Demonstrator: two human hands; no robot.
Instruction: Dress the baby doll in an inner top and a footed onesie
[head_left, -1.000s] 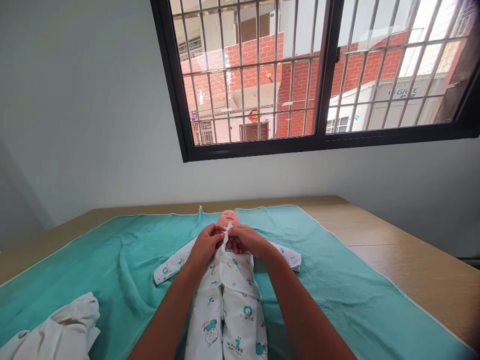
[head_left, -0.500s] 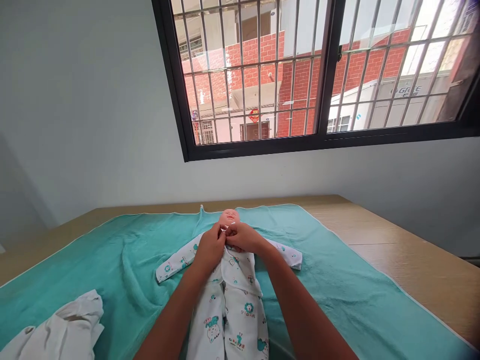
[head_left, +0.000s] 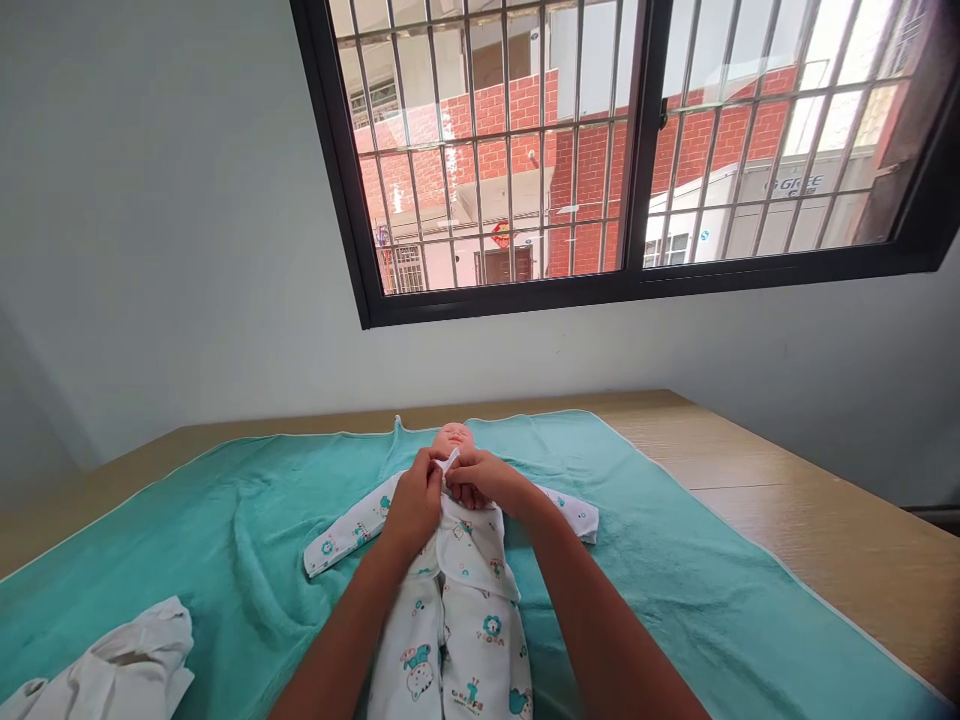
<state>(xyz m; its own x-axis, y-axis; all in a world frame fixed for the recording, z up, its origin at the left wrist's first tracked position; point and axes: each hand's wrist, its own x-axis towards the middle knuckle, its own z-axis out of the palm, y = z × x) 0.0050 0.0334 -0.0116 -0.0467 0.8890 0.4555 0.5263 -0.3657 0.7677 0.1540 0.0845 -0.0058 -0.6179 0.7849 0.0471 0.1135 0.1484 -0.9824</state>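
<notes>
Pinching the collar (head_left: 448, 460) of the white shirt (head_left: 472, 550), the left hand (head_left: 417, 500) and right hand (head_left: 491, 480) are over the doll (head_left: 453, 436), face-up on the green cloth (head_left: 675, 590); uneven tugging could twist the shirt askew.

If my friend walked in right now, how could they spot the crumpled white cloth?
Below the big window, find the green blanket. On its near left part lies the white cloth, all bunched up. Unlike the printed baby clothes, it shows no pictures.
</notes>
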